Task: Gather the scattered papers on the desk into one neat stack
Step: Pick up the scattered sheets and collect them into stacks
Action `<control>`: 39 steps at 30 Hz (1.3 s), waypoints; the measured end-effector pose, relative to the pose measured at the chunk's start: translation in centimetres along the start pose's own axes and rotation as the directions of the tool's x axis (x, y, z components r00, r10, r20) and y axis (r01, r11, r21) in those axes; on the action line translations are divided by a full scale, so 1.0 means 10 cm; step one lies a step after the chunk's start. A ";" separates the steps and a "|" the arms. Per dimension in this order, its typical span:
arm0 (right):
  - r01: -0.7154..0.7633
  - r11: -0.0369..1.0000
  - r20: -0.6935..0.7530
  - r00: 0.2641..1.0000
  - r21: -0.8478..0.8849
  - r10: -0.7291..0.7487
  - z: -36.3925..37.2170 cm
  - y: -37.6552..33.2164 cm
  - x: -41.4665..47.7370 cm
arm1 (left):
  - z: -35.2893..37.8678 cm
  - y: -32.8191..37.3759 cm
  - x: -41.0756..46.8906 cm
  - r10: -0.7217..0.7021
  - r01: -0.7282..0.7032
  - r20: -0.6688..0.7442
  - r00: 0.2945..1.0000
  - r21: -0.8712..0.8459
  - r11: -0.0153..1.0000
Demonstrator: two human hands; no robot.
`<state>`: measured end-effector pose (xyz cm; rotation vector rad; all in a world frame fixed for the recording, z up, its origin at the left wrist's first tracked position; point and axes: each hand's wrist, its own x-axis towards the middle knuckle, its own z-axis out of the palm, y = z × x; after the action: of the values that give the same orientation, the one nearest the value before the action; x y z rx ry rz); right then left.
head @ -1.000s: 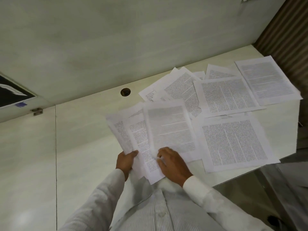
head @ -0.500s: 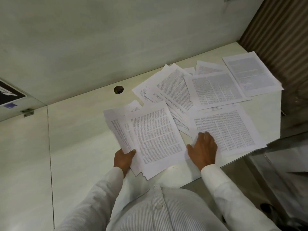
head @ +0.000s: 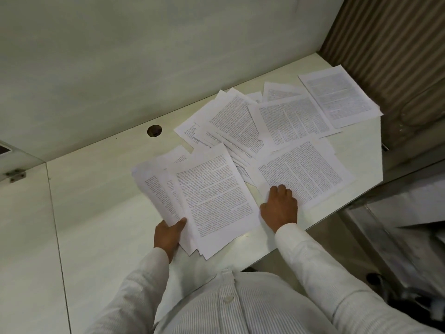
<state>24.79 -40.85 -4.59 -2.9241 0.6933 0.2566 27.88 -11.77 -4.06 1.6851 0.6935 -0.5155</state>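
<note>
Papers, printed, white, thin and limp, dense black text on each.

Item 1: gathered sheaf [head: 212, 196], centre of the frame, several sheets fanned and uneven at their lower edges. The left hand [head: 168, 235] pinches its lower left corner, thumb on top and fingers beneath.

Item 2: single sheet [head: 305, 172], right of centre, flat on the desk [head: 96, 189]. The right hand [head: 280, 206] rests on its lower left corner, fingers close together and pressing down. Whether the thumb has caught the edge cannot be told.

Item 3: loose papers [head: 240, 126], upper right, overlapping at mixed angles. One far sheet [head: 339, 95] lies nearest the ribbed panel [head: 397, 56].

Step in hand, as judged: drawing item 2 toward the sheaf. The desk looks smooth and pale, so a light press should drag the sheet leftward. Lift it by an edge only once it overhangs or buckles slightly. Lay it on top with corners matched, since thin paper creases if pushed against the fan.

Also present: round cable hole [head: 154, 130], upper centre, in the desk surface.
</note>
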 end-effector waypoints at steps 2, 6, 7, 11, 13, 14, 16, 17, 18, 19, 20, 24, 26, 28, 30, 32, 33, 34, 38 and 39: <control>0.026 0.998 -0.025 0.999 0.054 -0.025 0.01 0.06 -0.02 | -0.01 -0.01 0.00 -0.003 0.003 0.004 1.000 0.000 1.000; 0.061 0.969 -0.051 0.997 0.240 -0.050 0.06 0.25 -0.17 | -0.06 -0.04 0.01 -0.029 0.029 0.027 0.999 -0.004 1.000; 0.077 0.962 -0.053 0.996 0.260 -0.065 0.06 0.29 -0.22 | -0.08 -0.05 0.03 -0.035 0.036 0.029 0.999 -0.008 0.999; 0.093 0.956 -0.088 0.994 0.278 -0.071 -0.02 0.42 -0.29 | -0.10 -0.05 0.04 -0.061 0.061 0.042 0.997 -0.018 0.998; -0.042 0.955 -0.162 0.982 0.295 0.094 -0.05 0.47 -0.29 | -0.10 -0.03 0.02 -0.068 0.068 0.047 0.997 -0.006 0.998; -0.169 0.933 -0.162 0.960 0.319 0.229 -0.06 0.51 -0.28 | -0.10 -0.03 0.01 -0.071 0.071 0.049 0.996 0.000 0.997; -0.440 0.802 -0.029 0.870 0.404 0.492 -0.02 0.59 -0.27 | -0.11 -0.01 -0.01 -0.076 0.075 0.052 0.996 0.018 0.997; -0.544 0.693 0.075 0.809 0.473 0.583 0.00 0.61 -0.27 | -0.12 -0.01 -0.02 -0.079 0.078 0.050 0.996 0.030 0.997; -0.608 0.559 0.177 0.751 0.564 0.636 0.01 0.63 -0.28 | -0.12 -0.01 -0.03 -0.080 0.078 0.049 0.996 0.039 0.996; -0.626 0.411 0.259 0.706 0.662 0.659 0.03 0.64 -0.29 | -0.12 0.00 -0.04 -0.079 0.077 0.049 0.996 0.046 0.996; -0.616 0.281 0.316 0.679 0.736 0.662 0.04 0.63 -0.32 | -0.13 -0.01 -0.04 -0.078 0.075 0.050 0.996 0.054 0.996; -0.550 0.131 0.340 0.667 0.824 0.663 0.02 0.63 -0.48 | -0.13 -0.01 -0.03 -0.075 0.070 0.062 0.995 0.082 0.994; -0.540 0.078 0.356 0.649 0.838 0.672 -0.01 0.68 -0.54 | -0.12 -0.02 -0.02 -0.072 0.066 0.063 0.995 0.086 0.994; -0.539 0.051 0.374 0.646 0.840 0.666 -0.06 0.75 -0.60 | -0.12 -0.02 -0.02 -0.064 0.058 0.064 0.996 0.086 0.995; -0.548 0.098 0.352 0.653 0.831 0.670 -0.12 0.81 -0.66 | -0.12 -0.03 -0.01 -0.055 0.050 0.067 0.996 0.087 0.995; -0.538 0.167 0.287 0.658 0.826 0.696 -0.17 0.86 -0.71 | -0.13 -0.05 0.00 -0.054 0.049 0.068 0.996 0.074 0.996; -0.513 0.186 0.253 0.667 0.838 0.701 -0.21 0.89 -0.73 | -0.13 -0.06 0.01 -0.053 0.048 0.070 0.996 0.067 0.997; -0.481 0.199 0.222 0.682 0.854 0.697 -0.24 0.91 -0.75 | -0.14 -0.07 0.01 -0.052 0.047 0.073 0.996 0.066 0.997; -0.342 0.173 0.160 0.755 0.924 0.636 -0.39 0.89 -0.70 | -0.12 -0.09 -0.01 -0.043 0.038 0.072 0.996 0.069 0.997; -0.310 0.152 0.155 0.770 0.938 0.619 -0.42 0.87 -0.68 | -0.12 -0.09 -0.02 -0.040 0.035 0.071 0.997 0.073 0.997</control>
<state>15.44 -46.34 0.09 -1.4883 1.2564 -0.4242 27.08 -10.50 -4.33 1.7137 0.6619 -0.6319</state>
